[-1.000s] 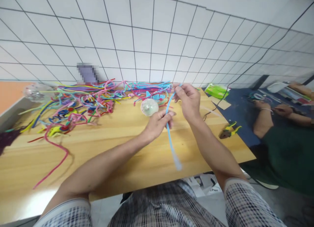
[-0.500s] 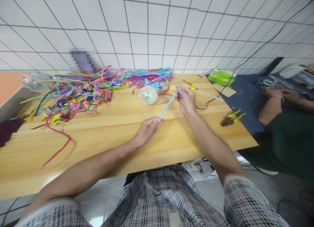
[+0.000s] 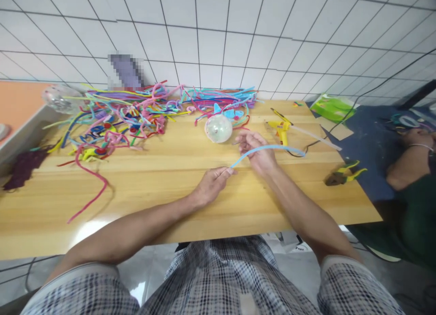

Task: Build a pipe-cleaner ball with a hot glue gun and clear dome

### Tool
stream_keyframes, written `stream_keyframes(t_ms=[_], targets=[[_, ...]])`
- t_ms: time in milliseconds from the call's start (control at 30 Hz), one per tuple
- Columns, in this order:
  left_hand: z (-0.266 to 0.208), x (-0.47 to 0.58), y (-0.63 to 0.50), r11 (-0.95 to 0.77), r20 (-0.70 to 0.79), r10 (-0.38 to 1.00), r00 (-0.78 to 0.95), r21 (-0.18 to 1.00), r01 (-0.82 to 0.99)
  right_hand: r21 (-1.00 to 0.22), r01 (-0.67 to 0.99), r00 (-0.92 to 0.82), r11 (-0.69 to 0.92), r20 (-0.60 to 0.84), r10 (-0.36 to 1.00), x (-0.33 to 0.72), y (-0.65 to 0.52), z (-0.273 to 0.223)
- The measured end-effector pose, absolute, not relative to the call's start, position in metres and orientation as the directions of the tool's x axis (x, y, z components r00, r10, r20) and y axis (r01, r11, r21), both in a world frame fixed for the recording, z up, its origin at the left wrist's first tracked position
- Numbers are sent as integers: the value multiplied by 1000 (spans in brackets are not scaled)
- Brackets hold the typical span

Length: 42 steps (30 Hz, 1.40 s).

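Observation:
Between finger and thumb, my left hand (image 3: 214, 184) pinches one end of a light blue pipe cleaner (image 3: 272, 147). The pipe cleaner arches to the right, passing over my right hand (image 3: 258, 154), and its far end hangs free. My right hand has its fingers apart and slightly curled, with nothing gripped in them. Just beyond my hands sits a clear round ball (image 3: 218, 128) with light blue pipe-cleaner pieces (image 3: 227, 112) behind it. A yellow glue gun (image 3: 281, 130) with a long glue stick lies to the right of my right hand.
A tangle of coloured pipe cleaners (image 3: 119, 124) covers the table's left, with another bundle (image 3: 221, 96) along the wall. Pliers (image 3: 344, 174) lie near the right edge. A green packet (image 3: 332, 108) and a black cable (image 3: 371, 91) are behind them. A co-worker's arm (image 3: 408, 165) is at far right.
My right hand has let go of the pipe cleaner's upper end and opened. The pipe cleaner, held straight between both hands before, now bends off to the right. The view has shifted left.

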<state>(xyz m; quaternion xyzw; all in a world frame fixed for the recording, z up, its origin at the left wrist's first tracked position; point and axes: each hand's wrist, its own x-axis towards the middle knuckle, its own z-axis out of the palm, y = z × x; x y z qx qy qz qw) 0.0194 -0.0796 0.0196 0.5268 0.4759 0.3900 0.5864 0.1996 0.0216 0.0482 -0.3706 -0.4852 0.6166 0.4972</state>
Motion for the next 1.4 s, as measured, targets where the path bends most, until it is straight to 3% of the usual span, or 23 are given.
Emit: stream_keyframes(t_ms=[267,467,533,633,733,800,900,967,1133,1267,1400], targets=[[20,18,-77,186,-166,956,242,981,-59,-916,-396,-191,72,158,969,187,-7,61],[22,16,-84,142,-148,930,335,989,43,-937,-348,-141,5,58,988,200,7,80],[26,11,-80,92,-102,963,248,994,52,-941,-338,-98,13,49,994,210,23,85],[32,-1,-63,15,-14,1000,-27,1000,6,-967,-252,-121,-41,-11,993,224,48,83],[35,-15,-33,-80,81,968,-238,997,14,-994,-45,-165,-103,-95,982,230,67,70],[33,-23,-10,-70,98,942,-320,993,96,-994,102,-123,-40,-52,991,230,77,59],[25,-31,22,-15,95,947,-308,968,251,-932,306,-55,195,187,981,222,90,45],[20,-34,41,-22,101,965,-240,950,311,-877,382,-112,292,270,956,211,96,39],[13,-35,62,-101,111,994,-16,952,290,-907,282,-315,314,221,923,186,96,36],[7,-32,47,-272,292,956,-10,902,336,-926,240,-292,292,218,931,187,75,38],[-3,-27,19,-345,363,931,39,840,419,-910,274,-336,311,213,918,200,45,39]])
